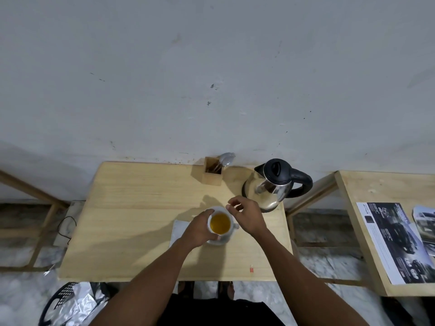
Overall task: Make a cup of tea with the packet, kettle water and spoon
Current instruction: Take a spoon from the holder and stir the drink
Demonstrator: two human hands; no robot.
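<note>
A white cup [220,223] full of amber tea stands on a white saucer [219,241] near the middle of the wooden table [131,220]. My left hand [200,229] wraps around the cup's left side. My right hand [247,216] hovers just right of and above the cup, its fingers curled with thumb and forefinger pinched; whether it holds anything is too small to tell. A steel kettle [274,184] with a black lid and handle stands behind it to the right. Spoons [224,160] stick out of a wooden holder [211,171] at the back edge.
A pale napkin or packet [179,230] lies under my left wrist. A small red scrap [251,269] sits near the table's front edge. Brochures [395,241] lie on a second table at the right. A black basket with foil [70,302] is on the floor at the left.
</note>
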